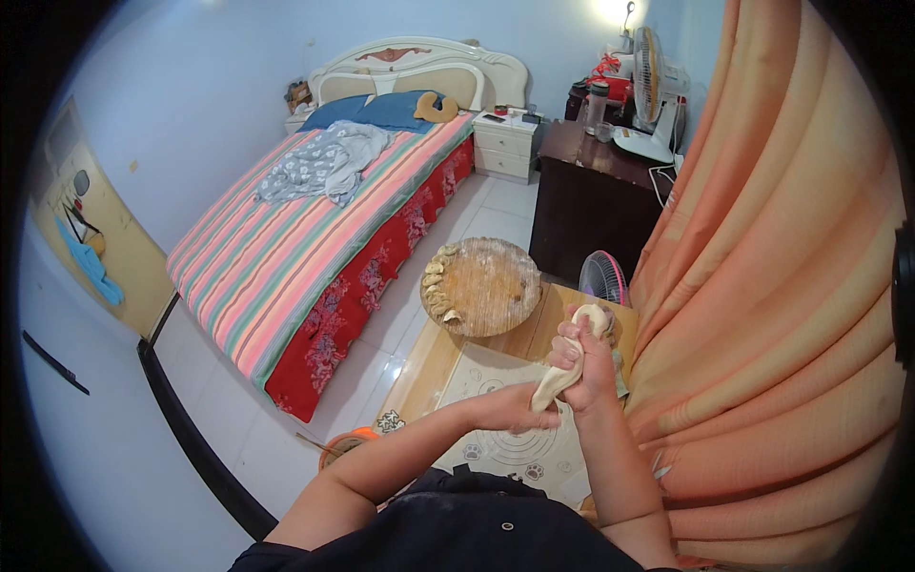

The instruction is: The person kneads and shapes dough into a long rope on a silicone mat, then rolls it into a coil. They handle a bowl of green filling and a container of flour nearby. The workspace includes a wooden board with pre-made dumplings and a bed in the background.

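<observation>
A long, pale piece of dough (550,389) hangs at a slant over the table, held between both my hands. The fingers of my right hand (589,367) wrap around its upper stretch, and a rounded end bulges above the fist. At the lower end, my left hand (515,408) grips the dough, its fingertips partly hidden. Below them lies a cream baking mat (477,381) printed with circles and paw shapes. Beyond the mat stands a round, floured wooden board (496,286); several folded dumplings (434,281) line its left edge.
The wooden table (548,319) abuts an orange curtain (753,315) on the right. An orange bowl (351,440) with a stick sits at lower left. Behind the table are a pink-rimmed fan (603,276) and a dark cabinet (581,210). A striped bed (286,248) stands farther left.
</observation>
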`<state>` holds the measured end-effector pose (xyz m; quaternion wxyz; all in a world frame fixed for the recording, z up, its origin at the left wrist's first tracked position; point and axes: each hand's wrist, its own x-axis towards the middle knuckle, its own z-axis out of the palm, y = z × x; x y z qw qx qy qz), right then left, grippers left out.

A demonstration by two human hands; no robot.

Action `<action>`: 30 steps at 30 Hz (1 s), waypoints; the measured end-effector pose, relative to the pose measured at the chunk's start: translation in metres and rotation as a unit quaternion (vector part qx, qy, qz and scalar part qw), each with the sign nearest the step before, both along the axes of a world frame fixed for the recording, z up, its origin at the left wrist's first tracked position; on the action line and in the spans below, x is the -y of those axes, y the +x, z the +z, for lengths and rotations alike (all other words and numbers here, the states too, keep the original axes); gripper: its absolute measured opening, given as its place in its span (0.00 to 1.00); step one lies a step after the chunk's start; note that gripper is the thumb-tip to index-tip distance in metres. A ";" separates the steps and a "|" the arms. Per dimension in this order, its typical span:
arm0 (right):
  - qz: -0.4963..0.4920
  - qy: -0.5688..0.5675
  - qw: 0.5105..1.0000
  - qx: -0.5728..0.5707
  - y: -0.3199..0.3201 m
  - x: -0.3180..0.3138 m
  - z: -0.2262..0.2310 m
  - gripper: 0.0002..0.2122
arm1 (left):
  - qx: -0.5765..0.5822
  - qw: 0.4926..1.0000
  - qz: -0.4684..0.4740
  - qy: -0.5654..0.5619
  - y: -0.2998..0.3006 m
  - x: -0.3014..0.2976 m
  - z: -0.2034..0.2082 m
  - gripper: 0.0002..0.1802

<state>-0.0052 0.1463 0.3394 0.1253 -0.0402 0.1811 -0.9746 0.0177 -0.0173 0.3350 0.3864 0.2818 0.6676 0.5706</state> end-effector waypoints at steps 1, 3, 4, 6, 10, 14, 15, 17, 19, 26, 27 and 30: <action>-0.015 0.009 0.999 0.027 0.004 0.003 0.009 0.13 | -0.043 0.999 0.016 0.000 0.000 0.001 -0.009 0.20; -0.047 0.039 0.998 0.026 0.003 0.006 0.011 0.13 | -0.127 0.991 0.042 0.002 0.002 0.000 -0.027 0.20; -0.065 0.054 0.996 0.026 0.003 0.007 0.013 0.13 | -0.087 0.994 0.065 0.000 0.002 -0.001 -0.024 0.19; -0.117 0.161 0.976 0.092 0.010 0.022 0.035 0.13 | -0.008 0.994 0.113 -0.003 0.000 -0.002 -0.006 0.19; -0.137 0.218 0.964 0.061 0.008 0.014 0.020 0.13 | 0.013 0.997 0.079 0.017 -0.005 -0.006 0.013 0.18; -0.177 0.267 0.946 0.052 0.011 0.020 0.012 0.14 | -0.032 0.984 0.176 0.022 0.000 -0.010 0.013 0.24; -0.163 0.277 0.947 0.027 0.014 0.021 0.012 0.15 | 0.016 0.977 0.205 0.052 0.001 -0.016 0.011 0.25; -0.134 0.295 0.946 -0.025 0.021 0.025 0.015 0.17 | 0.055 0.966 0.243 0.072 0.003 -0.012 0.015 0.21; -0.085 0.285 0.948 -0.113 0.025 0.017 0.005 0.25 | 0.108 0.950 0.261 0.136 0.006 -0.007 0.034 0.18; 0.090 0.617 0.734 -0.268 0.051 0.018 -0.062 0.28 | 0.362 0.848 0.305 0.238 -0.042 -0.006 0.042 0.19; 0.088 0.569 0.787 -0.220 0.055 0.025 -0.066 0.25 | 0.390 0.836 0.303 0.240 -0.048 -0.005 0.028 0.19; 0.086 0.390 0.911 -0.104 0.055 0.039 -0.071 0.16 | 0.408 0.804 0.311 0.301 -0.058 0.006 -0.007 0.21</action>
